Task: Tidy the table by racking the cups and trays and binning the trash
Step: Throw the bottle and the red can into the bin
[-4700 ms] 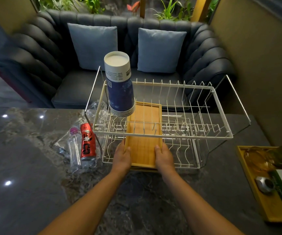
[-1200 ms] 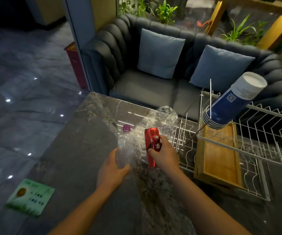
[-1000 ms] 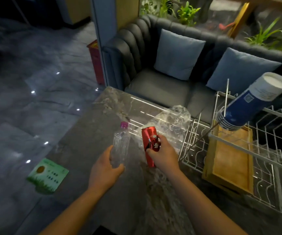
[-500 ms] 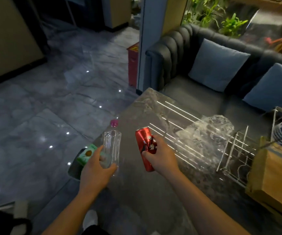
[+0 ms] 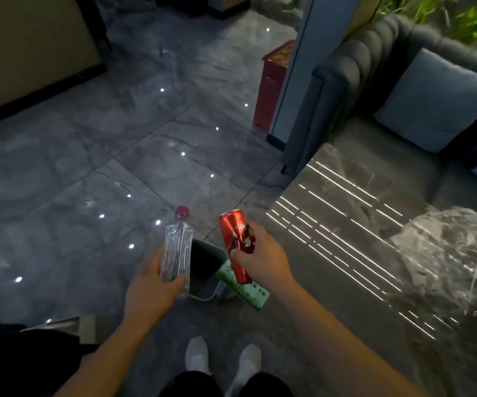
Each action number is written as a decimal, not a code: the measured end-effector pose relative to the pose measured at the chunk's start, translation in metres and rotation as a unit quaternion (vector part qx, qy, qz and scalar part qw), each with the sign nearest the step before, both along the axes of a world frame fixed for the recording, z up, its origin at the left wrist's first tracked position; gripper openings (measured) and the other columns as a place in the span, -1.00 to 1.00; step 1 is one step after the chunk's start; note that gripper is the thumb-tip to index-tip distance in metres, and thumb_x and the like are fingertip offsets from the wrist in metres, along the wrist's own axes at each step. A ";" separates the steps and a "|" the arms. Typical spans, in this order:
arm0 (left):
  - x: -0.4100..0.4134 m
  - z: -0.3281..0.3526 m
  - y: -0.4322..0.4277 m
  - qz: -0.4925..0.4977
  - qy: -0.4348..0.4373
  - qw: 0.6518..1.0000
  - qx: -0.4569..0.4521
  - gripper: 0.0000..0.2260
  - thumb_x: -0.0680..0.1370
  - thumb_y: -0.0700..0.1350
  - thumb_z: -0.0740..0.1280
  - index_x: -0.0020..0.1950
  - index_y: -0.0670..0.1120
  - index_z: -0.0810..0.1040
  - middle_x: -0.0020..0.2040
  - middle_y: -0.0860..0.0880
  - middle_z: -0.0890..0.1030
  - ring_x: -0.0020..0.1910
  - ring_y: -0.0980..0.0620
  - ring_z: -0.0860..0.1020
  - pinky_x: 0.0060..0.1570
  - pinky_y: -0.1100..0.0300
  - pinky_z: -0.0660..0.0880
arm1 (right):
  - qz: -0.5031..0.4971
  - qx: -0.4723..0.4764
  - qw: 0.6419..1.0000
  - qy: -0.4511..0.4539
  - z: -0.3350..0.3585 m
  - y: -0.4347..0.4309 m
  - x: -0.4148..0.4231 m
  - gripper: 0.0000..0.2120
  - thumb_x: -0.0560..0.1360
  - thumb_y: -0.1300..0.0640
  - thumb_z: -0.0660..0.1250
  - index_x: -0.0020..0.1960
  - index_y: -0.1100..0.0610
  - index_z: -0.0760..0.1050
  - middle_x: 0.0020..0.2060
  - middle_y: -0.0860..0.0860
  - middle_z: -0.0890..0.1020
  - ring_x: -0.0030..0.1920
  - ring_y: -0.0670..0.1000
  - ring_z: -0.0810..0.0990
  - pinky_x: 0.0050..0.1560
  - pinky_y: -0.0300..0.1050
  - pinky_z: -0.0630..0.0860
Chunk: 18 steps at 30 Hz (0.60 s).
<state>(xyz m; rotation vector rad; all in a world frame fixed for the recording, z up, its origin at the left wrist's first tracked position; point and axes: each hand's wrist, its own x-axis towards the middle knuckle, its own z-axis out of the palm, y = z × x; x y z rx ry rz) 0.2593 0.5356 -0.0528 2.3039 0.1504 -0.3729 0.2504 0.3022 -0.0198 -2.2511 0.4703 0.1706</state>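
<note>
Above the dark bin (image 5: 202, 267) that stands on the floor by the table corner, two pieces of trash are held side by side and just apart. The left hand (image 5: 152, 282) is wrapped around the lower part of a clear plastic bottle (image 5: 177, 250), its pink cap (image 5: 182, 212) pointing away from the person. The right hand (image 5: 263, 257) is clenched around the middle of a red can (image 5: 235, 242), tilted with its top leaning left. A green packet (image 5: 243, 289) shows below the can, beside the bin's rim. To the right, crumpled clear plastic wrap (image 5: 443, 253) lies on the dark marble table (image 5: 346, 253). Two white shoes (image 5: 223, 358) stand on the grey tiled floor (image 5: 88, 167). Beyond the table are a dark sofa (image 5: 354, 67) with a blue cushion (image 5: 438, 101) and a red stand (image 5: 273, 84).
</note>
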 end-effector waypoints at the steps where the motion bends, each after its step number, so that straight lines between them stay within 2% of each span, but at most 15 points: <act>1: 0.004 -0.004 0.005 0.004 0.010 1.000 0.004 -0.49 0.36 -0.01 0.48 0.13 0.37 0.30 -0.20 0.16 0.57 -0.25 0.19 0.56 -0.26 0.17 0.46 | 0.007 0.003 1.000 0.012 -0.004 0.007 0.007 -0.54 0.39 -0.06 0.43 0.24 -0.07 0.39 -0.13 -0.15 0.50 -0.12 -0.05 0.53 -0.12 -0.10 0.43; 3: 0.012 -0.012 0.014 0.014 0.032 0.999 0.013 -0.48 0.36 0.01 0.45 0.24 0.27 0.34 -0.11 0.12 0.60 -0.17 0.09 0.60 -0.10 0.04 0.54 | 0.019 0.013 0.999 0.035 -0.014 0.018 0.021 -0.54 0.39 -0.04 0.43 0.24 -0.06 0.41 -0.07 -0.10 0.58 -0.05 0.01 0.59 -0.06 -0.07 0.47; 5: 0.018 -0.019 0.021 0.017 0.051 0.998 0.025 -0.44 0.37 0.03 0.44 0.32 0.25 0.33 -0.06 0.07 0.58 -0.11 0.00 0.59 0.00 -0.03 0.55 | 0.030 0.018 0.998 0.051 -0.025 0.027 0.038 -0.54 0.39 -0.02 0.44 0.25 -0.04 0.43 0.00 -0.04 0.63 0.01 0.04 0.61 -0.01 -0.05 0.51; 9: 0.035 -0.037 0.035 0.036 0.074 0.996 0.043 -0.49 0.29 0.16 0.33 0.24 0.25 0.36 -0.14 0.12 0.58 -0.15 -0.04 0.58 -0.08 0.05 0.50 | 0.056 0.018 0.995 0.076 -0.050 0.045 0.073 -0.51 0.39 -0.02 0.45 0.28 0.00 0.45 0.04 -0.01 0.65 0.05 0.07 0.62 0.06 -0.03 0.53; 13: 0.059 -0.067 0.053 0.028 0.111 0.991 0.076 -0.48 0.35 0.15 0.36 0.31 0.16 0.42 0.07 -0.02 0.63 0.03 -0.14 0.61 -0.02 0.07 0.48 | 0.053 0.013 0.992 0.116 -0.080 0.066 0.101 -0.40 0.41 -0.02 0.46 0.39 0.04 0.37 0.12 0.04 0.63 0.10 0.11 0.61 0.05 -0.06 0.49; 16: 0.079 -0.093 0.067 0.002 0.137 0.988 0.068 -0.45 0.33 0.20 0.28 0.31 0.14 0.42 -0.01 0.04 0.59 -0.07 -0.07 0.58 -0.05 0.07 0.49 | 0.044 -0.002 0.987 0.155 -0.108 0.086 0.118 -0.42 0.42 -0.04 0.46 0.36 0.08 0.36 0.12 0.08 0.63 0.08 0.14 0.62 -0.02 -0.07 0.48; 18: 0.095 -0.118 0.077 -0.017 0.165 0.983 0.076 -0.51 0.41 0.18 0.29 0.30 0.07 0.44 0.03 -0.05 0.62 -0.03 -0.13 0.59 -0.02 0.03 0.50 | 0.030 -0.018 0.983 0.182 -0.132 0.101 0.129 -0.44 0.42 -0.03 0.45 0.34 0.10 0.38 0.12 0.09 0.64 0.10 0.16 0.62 0.03 -0.04 0.50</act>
